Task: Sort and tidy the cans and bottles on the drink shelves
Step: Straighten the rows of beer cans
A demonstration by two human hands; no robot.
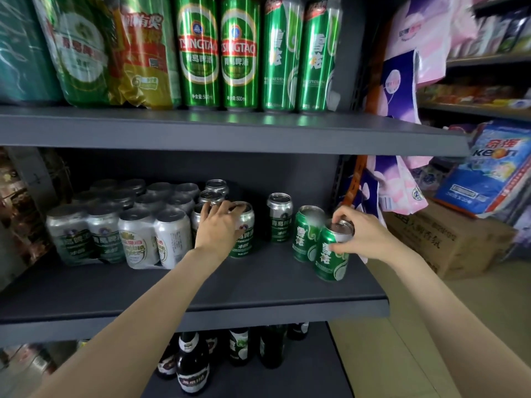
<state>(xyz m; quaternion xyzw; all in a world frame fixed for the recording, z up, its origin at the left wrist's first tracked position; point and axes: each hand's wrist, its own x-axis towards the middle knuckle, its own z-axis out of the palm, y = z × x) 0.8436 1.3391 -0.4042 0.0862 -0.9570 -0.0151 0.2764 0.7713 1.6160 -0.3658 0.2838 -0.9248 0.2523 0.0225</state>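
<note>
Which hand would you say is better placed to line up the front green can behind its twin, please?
The right hand, probably. Its fingers already grip the top of the front green can, which touches its twin. The left hand is occupied on a silver-green can further left.

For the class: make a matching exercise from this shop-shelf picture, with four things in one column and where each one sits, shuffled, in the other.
Things
1. tall Tsingtao cans
2. dark glass bottles
3. shrink-wrapped can pack
4. green can

Places
A. bottom shelf
B. gripped by the right hand
C. top shelf
D. middle shelf, left end

Pairs: 1-C, 2-A, 3-D, 4-B
</note>
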